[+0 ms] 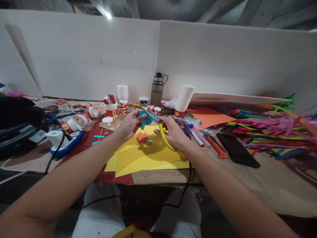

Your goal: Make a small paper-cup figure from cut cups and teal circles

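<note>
My left hand (132, 123) pinches a blue paper piece (146, 119) above the yellow sheets. My right hand (171, 130) is closed round the yellow handles of the scissors (163, 136). The scissor blades point up and to the left, beside or across the blue paper; whether they touch it I cannot tell. Below the hands, an orange round piece (142, 138) lies on the yellow paper (148, 157), with a small blue strip (150, 142) at its right.
Behind stand a water bottle (157, 91), stacked paper cups (183, 99) and a cup of red sticks (110, 108). On the right lie a glue gun (184, 125), markers (197, 137), a red cutter (219, 147), a phone (237, 150) and pipe cleaners (274, 127). Blue strips (99, 136) lie left.
</note>
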A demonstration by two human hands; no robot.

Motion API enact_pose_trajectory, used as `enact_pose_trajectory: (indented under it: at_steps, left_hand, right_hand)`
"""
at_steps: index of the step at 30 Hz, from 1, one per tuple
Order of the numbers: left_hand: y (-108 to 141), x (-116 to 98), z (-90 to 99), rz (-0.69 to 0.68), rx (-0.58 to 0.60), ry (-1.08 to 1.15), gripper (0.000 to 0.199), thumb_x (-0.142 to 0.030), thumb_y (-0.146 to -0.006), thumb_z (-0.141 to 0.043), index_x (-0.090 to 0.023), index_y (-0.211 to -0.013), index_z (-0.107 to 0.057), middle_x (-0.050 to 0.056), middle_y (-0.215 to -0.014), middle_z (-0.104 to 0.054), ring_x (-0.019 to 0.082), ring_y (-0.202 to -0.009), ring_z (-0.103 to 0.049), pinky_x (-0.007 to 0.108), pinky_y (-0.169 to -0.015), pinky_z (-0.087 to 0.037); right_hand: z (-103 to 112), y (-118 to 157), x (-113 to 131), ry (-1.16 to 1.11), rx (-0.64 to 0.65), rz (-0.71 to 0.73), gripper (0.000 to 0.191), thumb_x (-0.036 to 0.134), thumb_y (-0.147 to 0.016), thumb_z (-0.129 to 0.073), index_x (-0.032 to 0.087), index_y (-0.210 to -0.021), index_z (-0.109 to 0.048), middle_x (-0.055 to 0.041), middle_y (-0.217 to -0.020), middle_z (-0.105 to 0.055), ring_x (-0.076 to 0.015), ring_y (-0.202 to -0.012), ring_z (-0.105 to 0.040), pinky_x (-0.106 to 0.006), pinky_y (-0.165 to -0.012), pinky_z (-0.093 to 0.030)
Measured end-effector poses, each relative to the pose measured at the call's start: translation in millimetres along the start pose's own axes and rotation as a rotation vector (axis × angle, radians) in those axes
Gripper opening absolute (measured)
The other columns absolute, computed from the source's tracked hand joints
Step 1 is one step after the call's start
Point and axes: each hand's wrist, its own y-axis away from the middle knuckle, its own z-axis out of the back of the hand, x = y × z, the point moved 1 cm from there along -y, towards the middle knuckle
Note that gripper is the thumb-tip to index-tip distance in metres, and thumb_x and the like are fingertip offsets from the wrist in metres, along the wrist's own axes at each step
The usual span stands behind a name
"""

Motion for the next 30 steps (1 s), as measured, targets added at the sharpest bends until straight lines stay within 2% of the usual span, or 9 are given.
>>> enact_pose_trajectory:
  at_steps: [6, 12, 16, 19, 25, 30]
  left_hand:
    - [-1.8, 0.9, 1.9, 0.011, -0.071, -0.019, 0.025, -0.024, -0.069, -0.078, -0.015, -0.09, -0.066, 0.001, -0.077, -0.069, 0.009, -0.063, -0.061, 0.02, -0.059, -0.048]
    - [-6.6, 12.9, -1.1, -0.069, -0.101, -0.029, 0.028, -0.027, -0.069, -0.08, -0.016, -0.089, -0.064, -0.002, -0.073, -0.065, 0.006, -0.058, -0.055, 0.018, -0.056, -0.042]
    - [-5.8, 20.7, -4.0, -0.135, -0.032, -0.034, 0.026, -0.032, -0.07, -0.079, -0.016, -0.087, -0.066, -0.002, -0.072, -0.063, 0.006, -0.057, -0.051, 0.019, -0.051, -0.036]
    - [-4.3, 20.7, -1.4, -0.119, -0.025, -0.045, 0.026, -0.032, -0.07, -0.079, -0.016, -0.086, -0.067, -0.001, -0.071, -0.062, 0.006, -0.059, -0.051, 0.019, -0.05, -0.034]
    - [-4.3, 17.1, 4.1, -0.069, -0.044, 0.009, 0.027, -0.028, -0.069, -0.079, -0.016, -0.09, -0.066, 0.0, -0.077, -0.066, 0.008, -0.064, -0.057, 0.02, -0.06, -0.043]
    - [-2.4, 14.5, 1.3, -0.052, -0.063, 0.032, 0.028, -0.027, -0.067, -0.081, -0.016, -0.089, -0.067, 0.001, -0.081, -0.069, 0.01, -0.068, -0.061, 0.02, -0.061, -0.044]
  right_hand:
    - [-2.3, 0.5, -0.5, 0.02, -0.001, 0.01, 0.052, 0.05, -0.085, -0.061, 0.019, -0.126, -0.052, -0.0084, -0.099, -0.051, -0.0215, -0.084, -0.052, -0.035, -0.075, -0.045]
    - [-3.3, -2.7, -9.9, 0.052, -0.014, 0.026, 0.049, 0.051, -0.086, -0.058, 0.017, -0.121, -0.055, -0.0093, -0.098, -0.057, -0.0228, -0.086, -0.054, -0.034, -0.076, -0.043]
    - [-4.5, -3.5, -15.6, 0.069, -0.031, 0.01, 0.051, 0.053, -0.085, -0.058, 0.017, -0.121, -0.056, -0.0108, -0.102, -0.059, -0.0247, -0.089, -0.056, -0.035, -0.076, -0.044]
    - [-5.9, -3.0, -16.6, 0.066, -0.019, 0.013, 0.051, 0.052, -0.085, -0.059, 0.018, -0.123, -0.054, -0.0111, -0.105, -0.059, -0.0252, -0.091, -0.056, -0.035, -0.077, -0.044]
    - [-5.2, -1.3, -11.6, 0.038, -0.001, 0.009, 0.051, 0.051, -0.086, -0.059, 0.018, -0.124, -0.054, -0.0111, -0.107, -0.058, -0.0249, -0.094, -0.055, -0.036, -0.079, -0.044]
    - [-2.2, 0.4, -5.5, 0.056, 0.005, 0.001, 0.052, 0.05, -0.086, -0.059, 0.016, -0.125, -0.053, -0.0113, -0.106, -0.055, -0.0236, -0.092, -0.053, -0.036, -0.08, -0.044]
